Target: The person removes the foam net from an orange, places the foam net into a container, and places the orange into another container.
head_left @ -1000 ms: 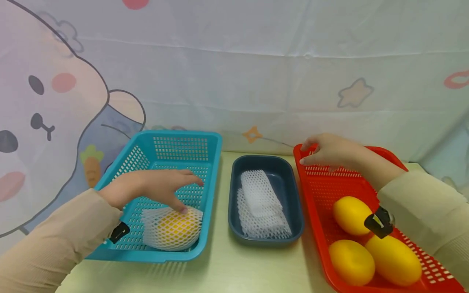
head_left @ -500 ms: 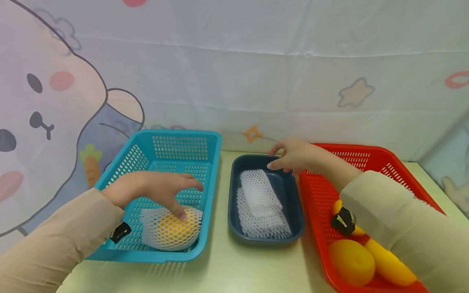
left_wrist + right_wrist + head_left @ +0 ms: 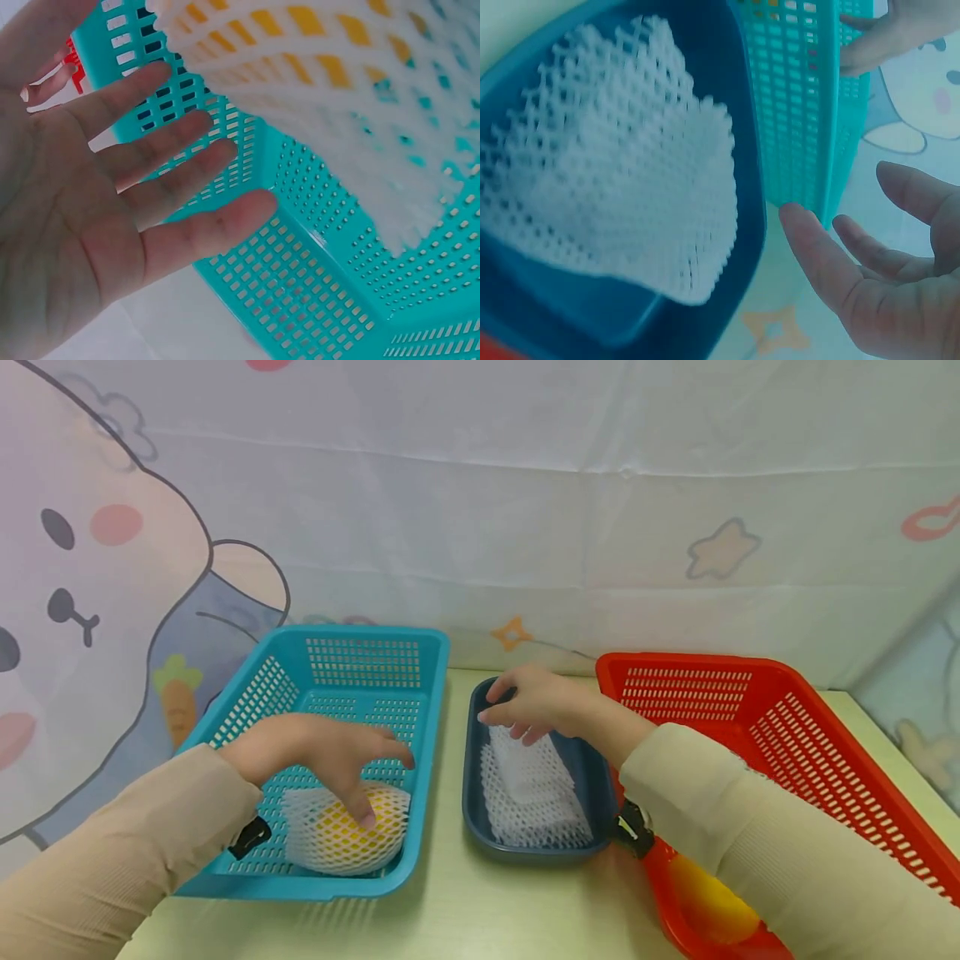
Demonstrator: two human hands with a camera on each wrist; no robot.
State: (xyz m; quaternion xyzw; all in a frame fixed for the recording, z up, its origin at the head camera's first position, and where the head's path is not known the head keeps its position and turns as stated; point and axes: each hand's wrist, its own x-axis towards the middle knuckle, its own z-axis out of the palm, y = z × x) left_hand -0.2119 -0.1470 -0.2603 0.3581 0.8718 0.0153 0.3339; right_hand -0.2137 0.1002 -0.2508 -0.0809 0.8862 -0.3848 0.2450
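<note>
My left hand (image 3: 318,756) hovers over the teal basket (image 3: 431,760), its fingers loosely spread. Below its thumb lies a yellow fruit in a white foam net sleeve (image 3: 345,847); the thumb tip overlaps it in the head view. The left wrist view shows the palm with nothing in it and the netted fruit (image 3: 322,45) beside the fingers. Above the back of the dark blue tray (image 3: 517,852) is my right hand (image 3: 543,702), fingers relaxed and holding nothing. White foam net sleeves (image 3: 630,165) lie flat and overlapping in that tray.
To the right stands a red basket (image 3: 690,664) with a yellow fruit (image 3: 708,902) showing; my right sleeve (image 3: 772,835) covers much of its inside. All three containers stand on a pale table (image 3: 480,914) before a printed cloth backdrop (image 3: 480,510).
My right hand has moved left from the red basket's back-left rim to above the blue tray, its sleeve now hiding most yellow fruits. The left hand stays almost still over the netted fruit.
</note>
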